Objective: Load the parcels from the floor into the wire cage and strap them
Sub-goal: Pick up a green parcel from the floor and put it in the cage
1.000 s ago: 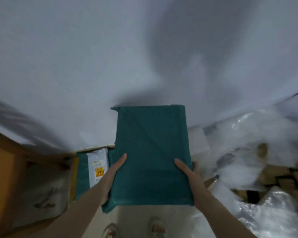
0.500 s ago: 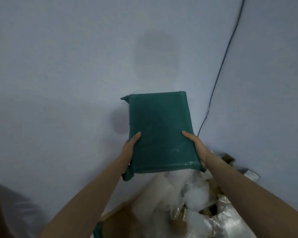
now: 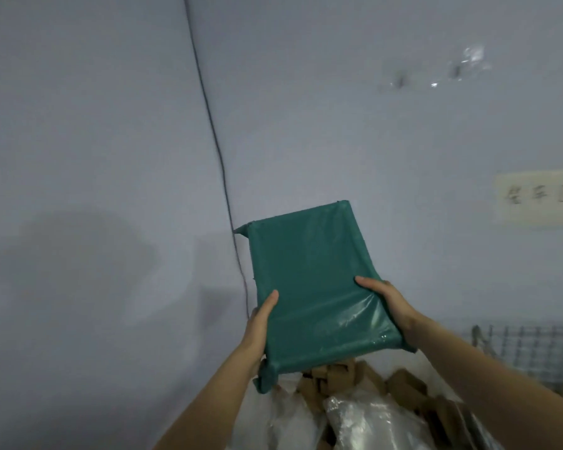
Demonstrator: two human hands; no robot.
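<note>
- Fingers [image 3: 368,285] of both hands clamped on green parcel [image 3: 312,287] sides, left hand [image 3: 259,323], right hand [image 3: 392,306].
- Parcel held up in air, above heap of boxes [image 3: 403,389].
- Loading step; next likely swing right, lower into wire cage [image 3: 530,349].

- Parcel [image 3: 312,287]: centre of the view, held up in front of the wall [image 3: 95,157], tilted with its far edge toward 12 o'clock.
- Left hand [image 3: 257,323]: at the parcel's 8 o'clock edge, thumb lying on top.
- Right hand [image 3: 387,303]: at the parcel's 4 o'clock edge, thumb on top.
- Cable [image 3: 215,141]: on the wall, running from 12 o'clock down behind the parcel's 10 o'clock corner.
- Paper sign [image 3: 537,198]: on the wall at the parcel's 2 o'clock.
- Wire cage [image 3: 527,349]: at 4 o'clock, beyond the right forearm.
- Heap of boxes and wrapped parcels [image 3: 371,410]: below the held parcel at 6 o'clock, between the forearms.
</note>
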